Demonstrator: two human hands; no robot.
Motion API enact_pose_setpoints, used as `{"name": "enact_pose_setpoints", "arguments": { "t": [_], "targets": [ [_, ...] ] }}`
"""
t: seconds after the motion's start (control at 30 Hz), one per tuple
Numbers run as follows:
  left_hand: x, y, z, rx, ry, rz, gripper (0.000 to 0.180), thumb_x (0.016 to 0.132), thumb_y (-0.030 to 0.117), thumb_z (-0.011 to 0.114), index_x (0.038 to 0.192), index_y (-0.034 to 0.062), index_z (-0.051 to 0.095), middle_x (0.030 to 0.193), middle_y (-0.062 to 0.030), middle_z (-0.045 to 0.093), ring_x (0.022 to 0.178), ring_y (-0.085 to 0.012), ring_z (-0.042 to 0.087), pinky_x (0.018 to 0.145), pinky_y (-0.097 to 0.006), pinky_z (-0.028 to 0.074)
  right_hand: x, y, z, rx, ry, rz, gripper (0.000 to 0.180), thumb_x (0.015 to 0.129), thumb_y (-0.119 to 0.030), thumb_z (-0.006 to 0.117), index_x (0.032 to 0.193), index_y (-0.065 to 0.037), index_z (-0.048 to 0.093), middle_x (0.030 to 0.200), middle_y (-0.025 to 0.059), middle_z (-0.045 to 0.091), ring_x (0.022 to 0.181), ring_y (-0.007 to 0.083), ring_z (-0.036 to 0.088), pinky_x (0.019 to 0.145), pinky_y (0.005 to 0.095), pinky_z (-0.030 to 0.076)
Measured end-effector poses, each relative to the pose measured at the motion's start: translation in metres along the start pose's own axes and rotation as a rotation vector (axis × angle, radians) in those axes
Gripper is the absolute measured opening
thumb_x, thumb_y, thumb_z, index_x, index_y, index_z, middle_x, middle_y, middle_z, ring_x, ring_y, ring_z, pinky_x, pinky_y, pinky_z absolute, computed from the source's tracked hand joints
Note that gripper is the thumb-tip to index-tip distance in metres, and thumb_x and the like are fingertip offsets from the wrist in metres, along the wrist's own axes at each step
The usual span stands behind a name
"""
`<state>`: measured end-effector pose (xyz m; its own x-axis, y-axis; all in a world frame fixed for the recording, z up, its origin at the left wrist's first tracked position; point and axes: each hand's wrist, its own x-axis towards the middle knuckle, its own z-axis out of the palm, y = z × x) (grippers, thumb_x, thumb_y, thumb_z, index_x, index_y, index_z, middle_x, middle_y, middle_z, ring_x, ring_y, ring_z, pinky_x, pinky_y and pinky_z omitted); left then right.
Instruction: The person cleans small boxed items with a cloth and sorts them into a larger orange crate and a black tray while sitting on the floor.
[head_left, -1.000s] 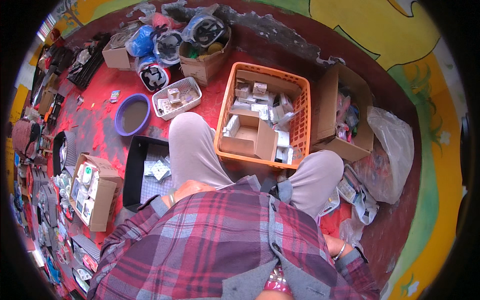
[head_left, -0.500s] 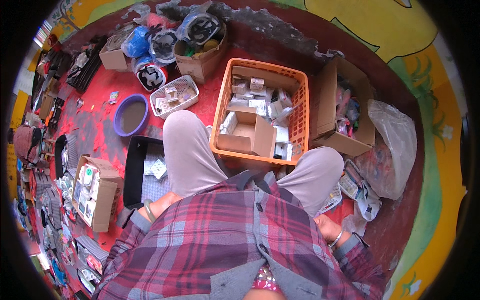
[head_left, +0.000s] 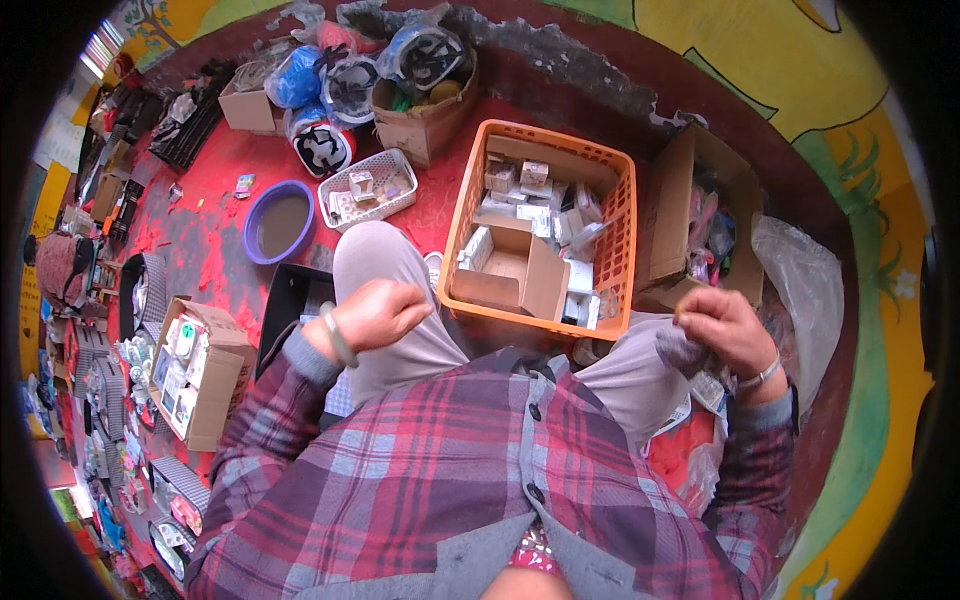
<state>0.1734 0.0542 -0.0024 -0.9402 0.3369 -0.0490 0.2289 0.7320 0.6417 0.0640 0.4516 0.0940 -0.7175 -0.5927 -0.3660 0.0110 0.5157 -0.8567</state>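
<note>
Over my left knee, my left hand [head_left: 375, 316] is closed with its fingers curled; whatever may be inside it is hidden. My right hand [head_left: 732, 332] is raised over my right knee, its fingers pinched on a dark grey cloth [head_left: 682, 352] that hangs below them. Between my knees and just beyond them stands an orange plastic basket [head_left: 628, 240]. It holds several small white boxes [head_left: 538, 218] and packets, with an opened brown carton [head_left: 500, 268] lying on top near its front. Neither hand touches the basket.
Right of the basket stands a cardboard box [head_left: 665, 225] of packaged goods, beside a clear plastic bag [head_left: 800, 280]. Farther left are a white basket [head_left: 400, 200], a purple basin [head_left: 250, 232] and a black bin [head_left: 275, 310]. A carton of packages [head_left: 215, 400] and crowded goods line the left.
Both hands have risen from beside my hips to above my knees. The dark grey cloth now shows in my right hand. The view has shifted slightly.
</note>
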Motion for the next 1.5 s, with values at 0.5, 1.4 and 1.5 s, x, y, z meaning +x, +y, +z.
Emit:
{"name": "enact_pose_setpoints", "arguments": {
  "t": [0.5,1.4,1.5],
  "targets": [
    [0.229,-0.137,0.151,0.285,-0.305,-0.661,0.038,0.073,0.009,0.052,0.109,-0.0047,0.049,0.105,-0.0258,0.056,0.099,-0.0347,0.056,0.085,-0.040,0.045,0.192,0.127,0.108,-0.377,-0.031,-0.080,0.038,0.069,-0.020,0.058,0.103,-0.003,0.058,0.091,0.0195,0.060,0.086,0.0333,0.058,0.077,0.0379,0.046],
    [0.230,-0.103,0.128,-0.005,0.000,-0.639,0.037,0.070,0.020,0.063,0.102,0.0007,0.057,0.097,-0.0168,0.061,0.093,-0.0261,0.059,0.082,-0.035,0.046,0.213,0.129,0.051,0.241,0.267,-0.089,0.022,0.080,-0.018,0.056,0.095,-0.003,0.062,0.091,0.0125,0.064,0.082,0.0234,0.061,0.076,0.0330,0.047],
    [0.217,-0.101,0.107,-0.580,0.121,-0.628,0.038,0.069,0.018,0.063,0.101,-0.0001,0.056,0.097,-0.0135,0.061,0.088,-0.0247,0.060,0.078,-0.037,0.048,0.184,0.103,-0.001,1.325,0.183,-0.226,0.032,0.085,-0.024,0.055,0.103,0.002,0.057,0.106,0.0114,0.059,0.096,0.0225,0.056,0.088,0.0356,0.043]
  ]
}}
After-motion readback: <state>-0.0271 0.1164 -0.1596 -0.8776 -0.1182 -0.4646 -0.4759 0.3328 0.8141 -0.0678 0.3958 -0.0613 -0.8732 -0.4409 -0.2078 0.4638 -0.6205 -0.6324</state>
